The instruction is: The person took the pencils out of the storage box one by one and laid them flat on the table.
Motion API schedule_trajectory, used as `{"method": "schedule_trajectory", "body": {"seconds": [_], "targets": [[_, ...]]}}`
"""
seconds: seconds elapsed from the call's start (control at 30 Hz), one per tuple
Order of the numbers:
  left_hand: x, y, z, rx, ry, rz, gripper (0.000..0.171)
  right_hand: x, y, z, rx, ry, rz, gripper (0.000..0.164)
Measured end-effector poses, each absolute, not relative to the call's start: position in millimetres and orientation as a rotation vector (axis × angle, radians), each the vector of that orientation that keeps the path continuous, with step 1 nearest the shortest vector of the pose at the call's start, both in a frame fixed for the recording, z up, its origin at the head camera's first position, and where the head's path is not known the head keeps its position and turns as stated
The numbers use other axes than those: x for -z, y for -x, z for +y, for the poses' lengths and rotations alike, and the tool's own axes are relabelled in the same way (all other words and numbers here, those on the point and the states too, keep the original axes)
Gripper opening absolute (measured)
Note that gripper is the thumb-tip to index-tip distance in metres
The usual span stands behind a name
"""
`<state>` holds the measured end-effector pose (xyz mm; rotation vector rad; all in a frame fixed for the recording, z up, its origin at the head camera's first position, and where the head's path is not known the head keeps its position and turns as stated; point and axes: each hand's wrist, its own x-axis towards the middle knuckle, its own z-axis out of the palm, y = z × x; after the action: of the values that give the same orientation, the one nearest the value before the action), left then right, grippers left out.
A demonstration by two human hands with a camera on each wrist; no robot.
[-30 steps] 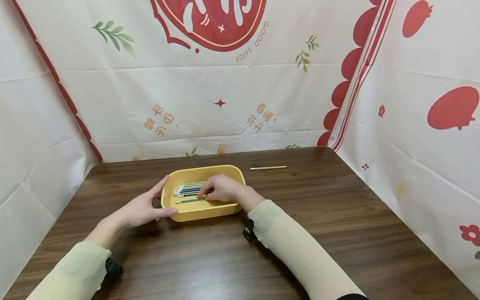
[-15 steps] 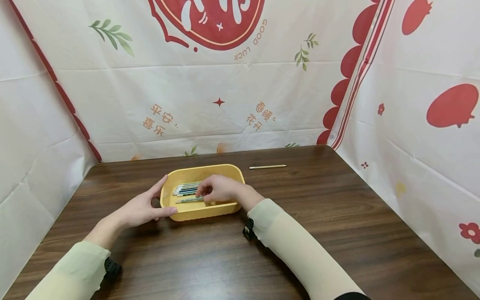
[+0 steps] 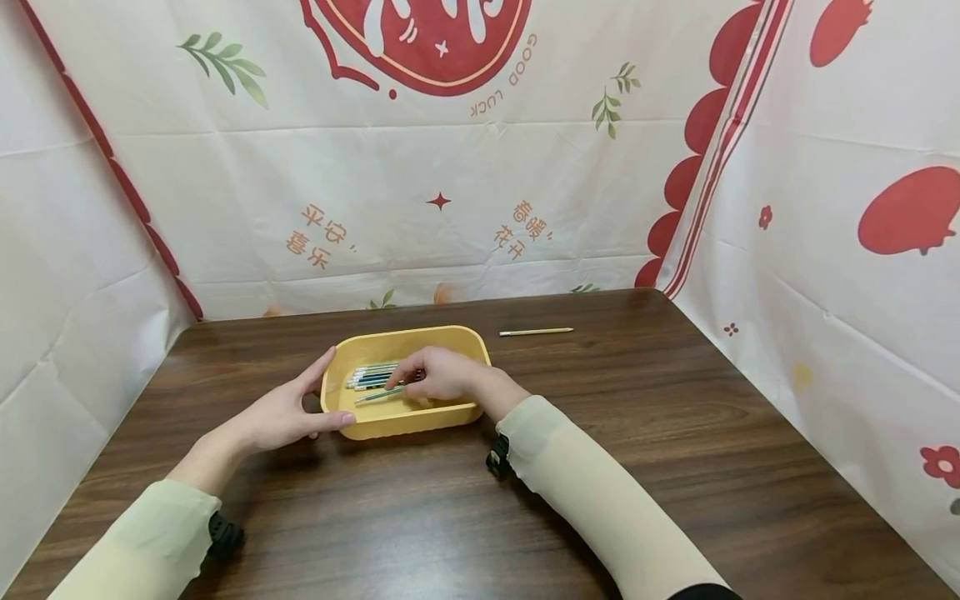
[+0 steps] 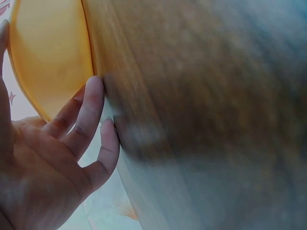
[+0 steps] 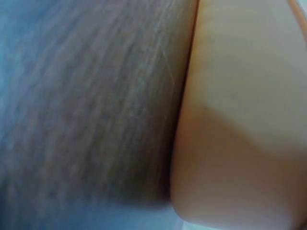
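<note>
A yellow plastic bin [image 3: 405,424] stands on the table with several pencils [image 3: 369,374] lying side by side inside it. My left hand [image 3: 288,414] holds the bin's left end, its thumb along the near rim and its fingers around the outer wall. In the left wrist view, fingertips [image 4: 96,84] touch the bin's wall [image 4: 53,52]. Reaching into the bin, my right hand [image 3: 442,375] pinches one pencil [image 3: 377,396], which lies apart from the row on the near side. The hand covers that pencil's right part. Only the bin's outer side [image 5: 240,120] and table show in the right wrist view.
A single pencil [image 3: 536,332] lies on the dark wood table [image 3: 637,400], behind and right of the bin. White printed cloth [image 3: 420,167] hangs along the back and both sides of the table.
The near pencil has turned slightly, its right part now angled up toward the row, as my right fingers shifted a little. My left hand and the bin have stayed in place.
</note>
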<state>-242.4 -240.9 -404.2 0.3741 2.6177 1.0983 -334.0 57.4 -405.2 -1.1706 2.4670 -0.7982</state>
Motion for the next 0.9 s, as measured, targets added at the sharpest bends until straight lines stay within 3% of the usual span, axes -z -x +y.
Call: {"method": "schedule_trajectory", "body": {"seconds": [0.9], "targets": [[404.6, 244.0, -241.3, -1.087, -0.384, 2.637, 0.125, 397.3, 331.9, 59.9, 1.034, 1.147, 2.495, 0.021]]}}
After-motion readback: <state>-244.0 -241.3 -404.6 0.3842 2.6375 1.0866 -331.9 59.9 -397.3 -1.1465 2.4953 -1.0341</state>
